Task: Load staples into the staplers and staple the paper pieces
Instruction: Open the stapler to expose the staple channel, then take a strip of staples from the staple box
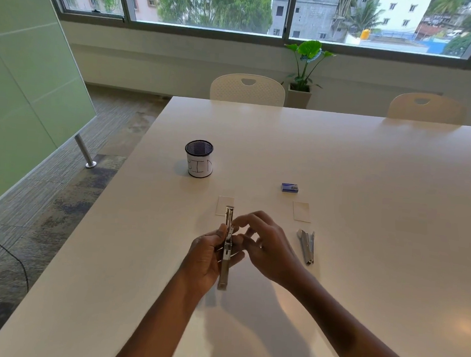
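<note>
Head view: left hand fingers curl round stapler, steadying it; right hand fingertips pinch its far end, likely loading it.

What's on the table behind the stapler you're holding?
A paper piece lies flat beyond the stapler, which the left hand grips. The stapler's tip covers the paper's near right edge, so that part cannot be seen.

2 hands, 2 staplers, 2 paper pieces, 1 staple box and 1 mesh cup share 1 table, with 2 chairs and 1 plant behind.
</note>
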Available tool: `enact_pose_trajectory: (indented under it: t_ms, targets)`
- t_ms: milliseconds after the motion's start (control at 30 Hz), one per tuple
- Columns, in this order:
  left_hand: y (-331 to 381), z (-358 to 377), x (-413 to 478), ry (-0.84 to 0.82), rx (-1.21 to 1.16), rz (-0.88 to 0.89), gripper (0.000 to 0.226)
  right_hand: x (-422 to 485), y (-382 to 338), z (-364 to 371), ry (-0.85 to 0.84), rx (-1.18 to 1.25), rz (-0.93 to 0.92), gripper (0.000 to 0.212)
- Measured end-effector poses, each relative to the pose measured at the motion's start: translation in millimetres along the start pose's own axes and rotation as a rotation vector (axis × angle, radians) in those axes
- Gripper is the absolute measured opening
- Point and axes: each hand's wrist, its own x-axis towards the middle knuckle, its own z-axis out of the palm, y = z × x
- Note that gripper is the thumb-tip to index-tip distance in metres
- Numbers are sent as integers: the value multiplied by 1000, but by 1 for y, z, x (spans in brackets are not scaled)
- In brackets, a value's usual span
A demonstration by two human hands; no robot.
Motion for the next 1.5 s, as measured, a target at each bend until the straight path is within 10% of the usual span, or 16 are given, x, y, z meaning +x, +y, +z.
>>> enact_pose_trajectory:
  t_ms: [733, 1033, 1500]
  targets:
    - [52, -20, 20, -194, 938, -76, 45, 8, 33, -12, -209, -359, -24, 21]
    - [47, -46, 27, 17, 1448, 335, 24, 8, 48, -2, -145, -230, 159, 22]
    - [38, -59, 32, 151, 1401, 429, 42, 7, 53, 5, -132, -90, 291, 36]
